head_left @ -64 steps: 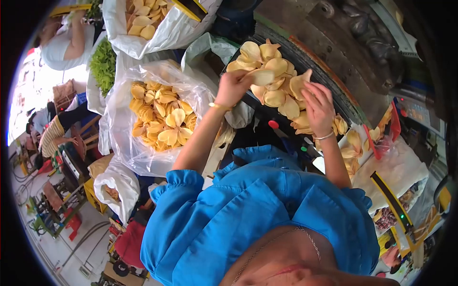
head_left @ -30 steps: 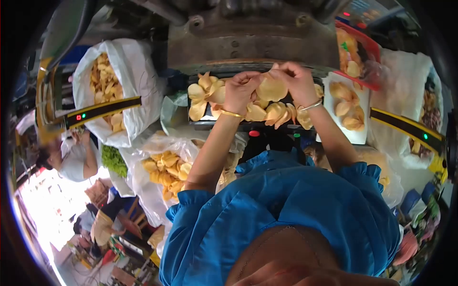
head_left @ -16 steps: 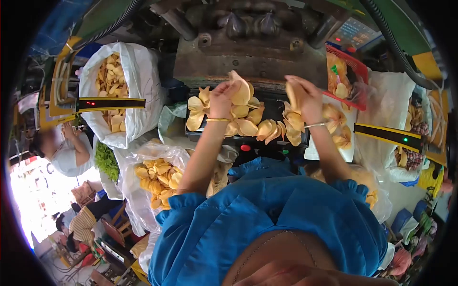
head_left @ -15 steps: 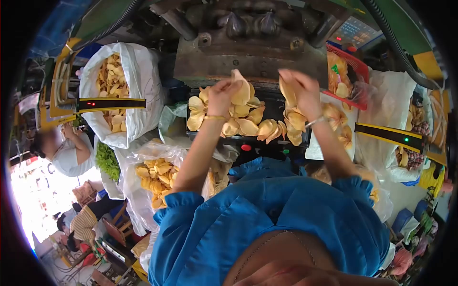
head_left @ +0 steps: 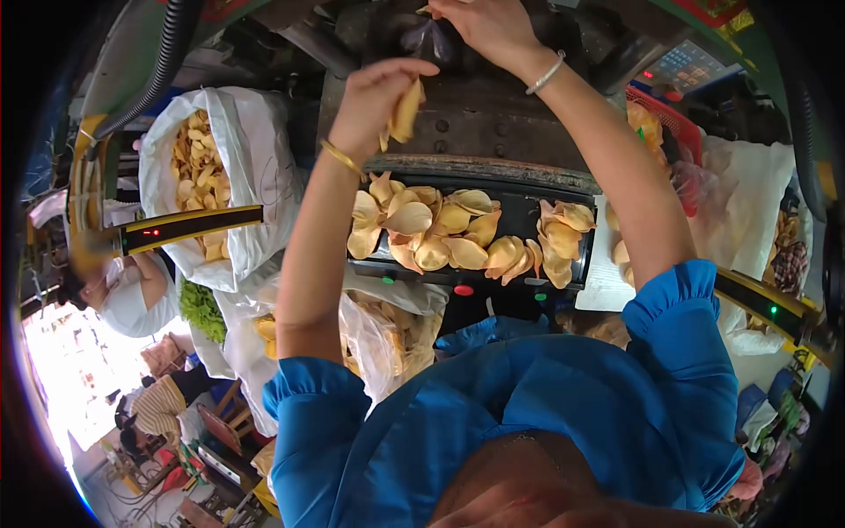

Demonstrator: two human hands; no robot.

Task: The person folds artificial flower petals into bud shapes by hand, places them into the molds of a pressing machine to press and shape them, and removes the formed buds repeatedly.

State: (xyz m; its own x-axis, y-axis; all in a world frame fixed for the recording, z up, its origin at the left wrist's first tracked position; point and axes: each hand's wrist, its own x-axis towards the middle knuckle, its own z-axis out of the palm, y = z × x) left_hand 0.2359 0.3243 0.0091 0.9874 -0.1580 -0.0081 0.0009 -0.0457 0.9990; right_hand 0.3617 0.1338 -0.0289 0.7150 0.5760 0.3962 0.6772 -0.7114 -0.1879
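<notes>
My left hand (head_left: 378, 101) is closed on a yellow, cupped, petal-shaped piece (head_left: 404, 113), held in front of the dark metal machine block (head_left: 475, 132). Farther in, at the top edge of the head view, my right hand (head_left: 493, 31) pinches beside the machine's dark pointed forms (head_left: 429, 42). A small yellowish edge shows at its fingertips; the rest of that piece is hidden or out of view. Below both hands, several similar petal-shaped pieces (head_left: 466, 253) lie in a loose pile on a black tray (head_left: 519, 189).
White sacks (head_left: 255, 150) of such pieces stand left. A red basket (head_left: 673, 128) and a control panel (head_left: 682, 66) are at right. Yellow-black sensor bars (head_left: 198, 225) flank the work area. Red and green buttons (head_left: 463, 290) sit at the front edge. Another person (head_left: 136, 295) is at far left.
Both hands have moved from above the tray up toward the machine, the right hand reaching deeper and leftward. The view has shifted slightly. The left hand still has a petal-shaped piece.
</notes>
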